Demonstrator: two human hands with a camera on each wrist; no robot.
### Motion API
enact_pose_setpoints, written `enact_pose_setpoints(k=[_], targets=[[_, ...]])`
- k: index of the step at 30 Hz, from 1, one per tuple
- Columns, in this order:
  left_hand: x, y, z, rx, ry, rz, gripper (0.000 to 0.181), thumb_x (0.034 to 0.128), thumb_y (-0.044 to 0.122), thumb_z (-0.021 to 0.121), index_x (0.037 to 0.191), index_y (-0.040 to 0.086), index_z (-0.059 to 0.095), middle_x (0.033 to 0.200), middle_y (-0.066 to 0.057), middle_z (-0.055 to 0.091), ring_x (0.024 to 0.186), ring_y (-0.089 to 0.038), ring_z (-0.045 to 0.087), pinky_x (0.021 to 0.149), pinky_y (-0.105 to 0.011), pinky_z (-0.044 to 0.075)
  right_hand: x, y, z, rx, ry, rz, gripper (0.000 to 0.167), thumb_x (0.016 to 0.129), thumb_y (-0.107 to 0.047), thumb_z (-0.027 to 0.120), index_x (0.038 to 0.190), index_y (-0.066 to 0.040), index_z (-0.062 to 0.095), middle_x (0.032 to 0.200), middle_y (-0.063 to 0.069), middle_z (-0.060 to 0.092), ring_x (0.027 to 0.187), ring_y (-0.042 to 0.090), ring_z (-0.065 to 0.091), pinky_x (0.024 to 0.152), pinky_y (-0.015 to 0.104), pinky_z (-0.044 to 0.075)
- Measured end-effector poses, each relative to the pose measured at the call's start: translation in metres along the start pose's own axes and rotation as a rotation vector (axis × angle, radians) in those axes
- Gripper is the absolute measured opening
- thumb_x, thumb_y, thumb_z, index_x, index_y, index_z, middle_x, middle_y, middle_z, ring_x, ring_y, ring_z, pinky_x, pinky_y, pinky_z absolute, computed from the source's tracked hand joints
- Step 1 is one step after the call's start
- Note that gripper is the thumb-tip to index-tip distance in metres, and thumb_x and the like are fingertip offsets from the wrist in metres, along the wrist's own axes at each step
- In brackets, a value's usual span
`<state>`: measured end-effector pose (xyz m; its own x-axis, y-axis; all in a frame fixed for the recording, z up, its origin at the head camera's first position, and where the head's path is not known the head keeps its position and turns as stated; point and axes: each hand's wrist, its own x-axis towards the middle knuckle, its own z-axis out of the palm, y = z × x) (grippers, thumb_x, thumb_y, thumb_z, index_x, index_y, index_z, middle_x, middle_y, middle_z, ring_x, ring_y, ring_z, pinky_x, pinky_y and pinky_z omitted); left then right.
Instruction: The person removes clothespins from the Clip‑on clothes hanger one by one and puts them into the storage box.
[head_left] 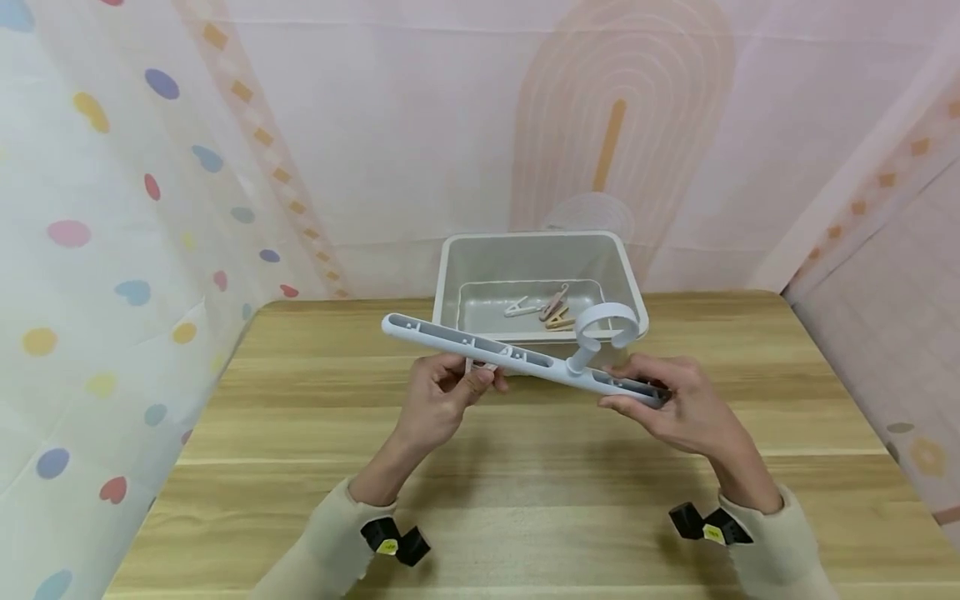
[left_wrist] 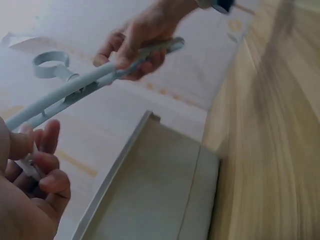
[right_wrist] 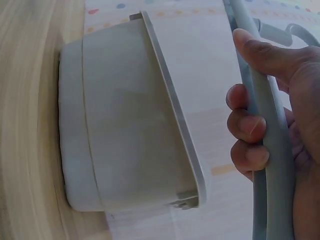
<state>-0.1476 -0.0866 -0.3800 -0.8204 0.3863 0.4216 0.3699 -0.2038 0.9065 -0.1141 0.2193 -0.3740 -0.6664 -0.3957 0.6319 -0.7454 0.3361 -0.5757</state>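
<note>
My right hand [head_left: 678, 404] grips one end of a pale grey-blue plastic hanger bar [head_left: 442, 335], with fingers and thumb wrapped round it in the right wrist view. The bar is held above the table, tilted with its left end higher. A round open hook [head_left: 607, 312] stands up from it on a short stem. Just under the bar's left half, my left hand [head_left: 438, 408] pinches a small white clothespin [left_wrist: 31, 167] between thumb and fingers. The clothespin's top meets the bar in the head view; fingers partly hide it, so whether it is attached cannot be told.
Behind the hanger, a grey plastic bin [head_left: 525, 260] stands at the back of the wooden table [head_left: 315, 433]. Inside lie a white clothespin [head_left: 521, 308], a pinkish-brown clothespin [head_left: 553, 303] and a yellow clothespin [head_left: 559, 320]. Patterned curtains [head_left: 390, 150] hang behind and at both sides.
</note>
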Motion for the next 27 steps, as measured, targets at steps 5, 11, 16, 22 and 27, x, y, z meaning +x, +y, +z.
enact_pose_setpoints(k=[5, 11, 16, 22, 27], targets=[[-0.003, 0.0, -0.005, 0.105, -0.001, -0.049, 0.016, 0.1007, 0.005, 0.063, 0.104, -0.009, 0.07, 0.083, -0.024, 0.072, 0.062, -0.001, 0.044, 0.056, -0.018, 0.036, -0.002, 0.002, -0.004, -0.042, -0.041, 0.059, 0.035, 0.072, 0.006, 0.087, 0.095, -0.016, 0.073, 0.081, -0.004, 0.072, 0.061, 0.0, 0.053, 0.054, 0.014, 0.044], [-0.008, 0.0, -0.006, 0.256, 0.054, -0.064, 0.012, 0.098, 0.006, 0.068, 0.106, -0.001, 0.074, 0.091, -0.019, 0.077, 0.076, -0.002, 0.065, 0.061, -0.018, 0.048, -0.008, 0.004, -0.01, -0.046, -0.055, 0.12, 0.037, 0.074, 0.004, 0.087, 0.1, -0.019, 0.073, 0.076, -0.009, 0.067, 0.06, 0.0, 0.05, 0.053, 0.016, 0.041], [-0.012, -0.003, -0.009, 0.447, 0.121, 0.017, 0.01, 0.0923, 0.008, 0.076, 0.101, 0.011, 0.078, 0.082, -0.003, 0.074, 0.064, -0.003, 0.054, 0.054, -0.021, 0.045, -0.012, 0.004, -0.016, -0.027, -0.074, 0.154, 0.037, 0.077, 0.003, 0.085, 0.103, -0.021, 0.073, 0.075, -0.012, 0.064, 0.059, -0.001, 0.048, 0.051, 0.017, 0.04], [-0.019, -0.001, -0.015, 0.499, 0.125, 0.016, 0.011, 0.0921, 0.009, 0.077, 0.102, 0.014, 0.078, 0.078, 0.001, 0.067, 0.064, -0.004, 0.049, 0.055, -0.021, 0.044, -0.014, 0.004, -0.023, -0.012, -0.071, 0.167, 0.04, 0.077, 0.006, 0.085, 0.104, -0.02, 0.073, 0.074, -0.011, 0.066, 0.058, -0.001, 0.048, 0.049, 0.017, 0.039], [-0.021, 0.002, -0.019, 0.507, 0.124, 0.046, 0.012, 0.0912, 0.009, 0.078, 0.102, 0.014, 0.078, 0.076, 0.002, 0.067, 0.063, -0.003, 0.05, 0.054, -0.02, 0.044, -0.016, 0.005, -0.03, -0.019, -0.072, 0.192, 0.04, 0.078, 0.006, 0.084, 0.104, -0.021, 0.073, 0.074, -0.01, 0.069, 0.058, -0.001, 0.05, 0.05, 0.017, 0.04]])
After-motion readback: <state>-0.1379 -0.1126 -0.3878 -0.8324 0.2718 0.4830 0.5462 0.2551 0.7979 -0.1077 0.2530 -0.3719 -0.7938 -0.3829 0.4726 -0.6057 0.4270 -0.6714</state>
